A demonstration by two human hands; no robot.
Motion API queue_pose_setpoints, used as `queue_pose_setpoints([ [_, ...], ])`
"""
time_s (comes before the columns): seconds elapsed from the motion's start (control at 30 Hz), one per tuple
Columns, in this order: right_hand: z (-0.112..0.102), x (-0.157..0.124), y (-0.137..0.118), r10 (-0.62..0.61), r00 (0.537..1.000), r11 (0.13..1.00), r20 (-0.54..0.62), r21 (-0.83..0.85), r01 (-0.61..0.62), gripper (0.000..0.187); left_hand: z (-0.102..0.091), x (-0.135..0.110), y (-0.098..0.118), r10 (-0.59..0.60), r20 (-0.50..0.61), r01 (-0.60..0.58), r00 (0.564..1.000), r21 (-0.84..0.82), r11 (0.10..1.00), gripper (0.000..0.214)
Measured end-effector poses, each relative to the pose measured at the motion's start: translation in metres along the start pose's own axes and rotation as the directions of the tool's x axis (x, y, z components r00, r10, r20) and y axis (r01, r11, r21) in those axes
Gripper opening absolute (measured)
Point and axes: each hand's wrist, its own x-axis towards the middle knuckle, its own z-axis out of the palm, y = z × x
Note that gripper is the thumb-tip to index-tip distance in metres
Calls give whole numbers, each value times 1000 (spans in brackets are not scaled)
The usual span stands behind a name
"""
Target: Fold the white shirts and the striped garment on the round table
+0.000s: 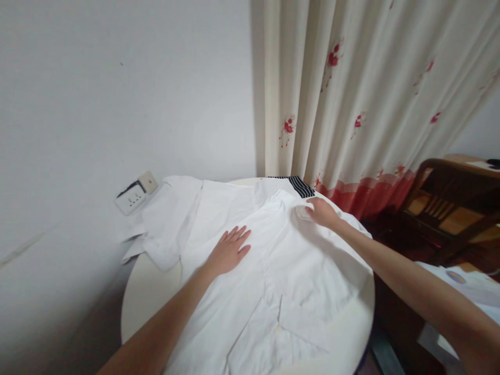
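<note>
A white shirt (297, 271) lies spread over a round white table (144, 297), one sleeve hanging off the far left edge. My left hand (229, 251) lies flat on the shirt's middle, fingers stretched out and together. Near the collar, my right hand (321, 212) has its fingers closed on a fold of the white cloth. A dark striped piece of fabric (300, 185) shows at the shirt's far edge, just behind that hand.
A white wall stands close behind the table, with a power socket (130, 199) low on the left. A cream curtain (351, 104) with red flowers hangs at the back right. A dark wooden chair (445, 208) stands right of the table.
</note>
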Motion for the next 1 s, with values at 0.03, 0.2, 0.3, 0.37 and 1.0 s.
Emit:
queue_pose_setpoints([
  [0.03, -6, 3, 13, 62, 998, 998, 3, -7, -62, 33, 1, 0, -1, 0, -2, 0, 1000, -5, 1000, 55],
  [0.2, -10, 13, 50, 230, 973, 973, 17, 9, -230, 21, 3, 1, -2, 1, -27, -2, 1000, -36, 999, 55],
  [0.3, -1, 12, 54, 239, 971, 970, 6, 48, -239, 24, 0, 1, -2, 2, -23, -3, 1000, -51, 999, 55],
  [0.37, 3, 10, 54, 220, 975, 972, -13, 83, -218, 27, -1, 0, -1, 1, -21, -3, 1000, -60, 998, 54],
  [1.0, 3, -54, -137, -357, 933, 934, -41, -37, 356, 32, -14, 5, 3, -332, -55, 86, 942, -915, 395, 63],
])
